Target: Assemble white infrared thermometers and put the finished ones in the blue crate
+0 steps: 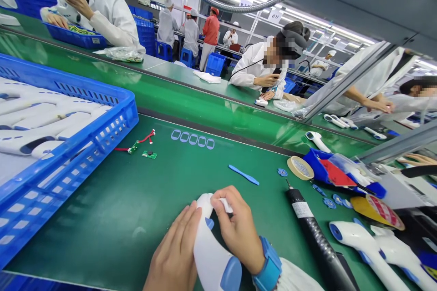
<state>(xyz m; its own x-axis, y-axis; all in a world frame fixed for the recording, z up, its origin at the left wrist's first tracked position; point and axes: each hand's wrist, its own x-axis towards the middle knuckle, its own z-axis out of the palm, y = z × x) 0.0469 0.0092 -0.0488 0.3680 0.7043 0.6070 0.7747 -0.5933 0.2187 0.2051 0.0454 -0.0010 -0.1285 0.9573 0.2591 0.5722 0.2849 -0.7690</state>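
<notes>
A white forehead thermometer (212,254) with blue parts lies in my hands above the green table. My left hand (177,248) is closed along its left side, fingers together and pointing away from me. At the far end of the thermometer, my right hand (239,229) pinches a small white piece (226,205) between thumb and fingers. Whether that piece is separate or part of the housing I cannot tell. A blue button (209,223) shows on the body between the hands. Beyond them lies a blue pry stick (243,174).
A blue crate (126,104) of white housings stands left. Blue frames (193,139) and a small circuit board (149,154) lie at the back. An electric screwdriver (317,236), tape roll (300,168), blue bin (314,163) and more thermometers (365,245) are right. Co-workers sit opposite.
</notes>
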